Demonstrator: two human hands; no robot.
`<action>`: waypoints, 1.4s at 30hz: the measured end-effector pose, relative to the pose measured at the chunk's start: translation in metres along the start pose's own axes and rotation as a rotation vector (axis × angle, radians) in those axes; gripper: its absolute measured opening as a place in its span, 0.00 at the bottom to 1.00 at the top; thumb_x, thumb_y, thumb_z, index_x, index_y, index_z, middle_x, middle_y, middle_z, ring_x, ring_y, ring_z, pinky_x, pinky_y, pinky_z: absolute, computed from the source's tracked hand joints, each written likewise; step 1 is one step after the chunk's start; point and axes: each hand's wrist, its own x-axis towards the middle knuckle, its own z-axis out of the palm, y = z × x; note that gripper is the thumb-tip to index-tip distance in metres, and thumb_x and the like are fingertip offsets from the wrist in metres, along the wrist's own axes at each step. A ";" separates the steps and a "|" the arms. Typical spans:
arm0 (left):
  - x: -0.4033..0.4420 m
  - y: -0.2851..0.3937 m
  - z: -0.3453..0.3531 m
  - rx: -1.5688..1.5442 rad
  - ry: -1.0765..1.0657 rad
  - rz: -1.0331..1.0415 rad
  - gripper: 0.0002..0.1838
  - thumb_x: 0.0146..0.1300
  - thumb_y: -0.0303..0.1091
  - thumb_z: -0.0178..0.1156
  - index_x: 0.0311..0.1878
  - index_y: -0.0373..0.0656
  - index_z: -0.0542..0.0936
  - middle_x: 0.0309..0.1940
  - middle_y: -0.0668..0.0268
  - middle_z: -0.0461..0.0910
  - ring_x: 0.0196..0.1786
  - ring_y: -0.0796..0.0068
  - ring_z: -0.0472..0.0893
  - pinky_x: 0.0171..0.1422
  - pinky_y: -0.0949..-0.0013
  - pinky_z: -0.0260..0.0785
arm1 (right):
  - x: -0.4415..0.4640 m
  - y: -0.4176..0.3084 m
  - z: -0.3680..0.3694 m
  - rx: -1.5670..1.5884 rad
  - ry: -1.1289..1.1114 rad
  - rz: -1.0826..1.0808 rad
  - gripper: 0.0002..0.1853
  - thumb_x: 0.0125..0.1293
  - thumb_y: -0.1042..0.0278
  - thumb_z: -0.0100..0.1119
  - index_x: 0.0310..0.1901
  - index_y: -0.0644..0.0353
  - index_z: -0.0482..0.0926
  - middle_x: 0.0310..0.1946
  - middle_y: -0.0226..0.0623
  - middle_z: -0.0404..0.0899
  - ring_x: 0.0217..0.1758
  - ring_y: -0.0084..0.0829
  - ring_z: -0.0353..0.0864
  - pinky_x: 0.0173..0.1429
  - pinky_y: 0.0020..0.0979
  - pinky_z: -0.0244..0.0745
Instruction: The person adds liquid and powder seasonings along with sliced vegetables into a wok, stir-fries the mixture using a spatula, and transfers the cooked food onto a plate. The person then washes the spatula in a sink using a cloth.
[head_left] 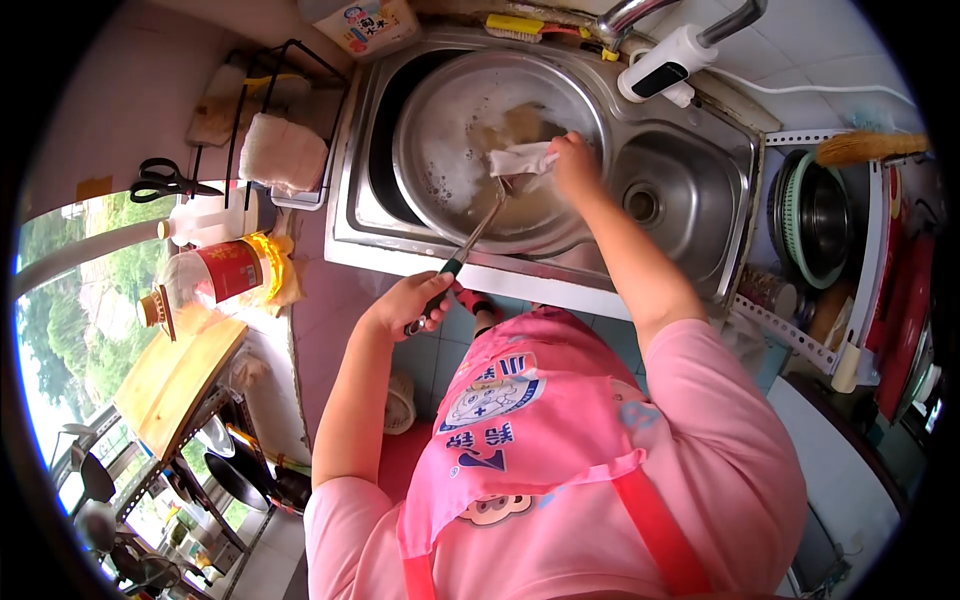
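My left hand [410,305] is closed around the dark handle of a long metal kitchen utensil [483,228]. The utensil's far end, whose exact shape I cannot make out, lies over a large round metal basin [425,195] of cloudy, sudsy water. In my right hand [576,168] is a wet white cloth [522,159], held beside the utensil's head. Cloth and head appear to touch. The basin sits in the left bowl of a stainless steel sink [350,215].
Right of the basin is a smaller sink bowl [685,215] with a drain. A white faucet unit [668,65] and a yellow brush [513,27] are behind. At left are black scissors [165,180], a wire rack and a red-labelled jar [222,272]. Stacked bowls [815,220] stand at right.
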 end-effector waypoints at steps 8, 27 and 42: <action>0.002 -0.020 0.014 -0.316 -0.124 0.003 0.11 0.73 0.40 0.51 0.46 0.41 0.70 0.22 0.74 0.63 0.18 0.86 0.59 0.18 0.80 0.53 | -0.038 -0.057 0.044 0.356 -0.053 -0.095 0.13 0.56 0.79 0.61 0.44 0.59 0.84 0.38 0.41 0.77 0.43 0.40 0.80 0.49 0.35 0.75; -0.035 -0.061 -0.011 -0.326 -0.134 0.157 0.09 0.70 0.36 0.53 0.46 0.43 0.69 0.22 0.72 0.60 0.20 0.84 0.56 0.23 0.79 0.50 | 0.008 0.021 0.041 -0.016 -0.104 -0.022 0.20 0.53 0.77 0.61 0.50 0.51 0.80 0.46 0.42 0.78 0.47 0.43 0.78 0.52 0.41 0.74; -0.017 -0.054 0.012 -0.338 -0.172 0.126 0.05 0.70 0.33 0.51 0.45 0.45 0.68 0.20 0.73 0.61 0.16 0.84 0.57 0.17 0.79 0.49 | 0.019 -0.033 0.045 0.476 0.203 0.156 0.20 0.53 0.71 0.70 0.50 0.57 0.81 0.49 0.42 0.79 0.51 0.37 0.79 0.54 0.35 0.75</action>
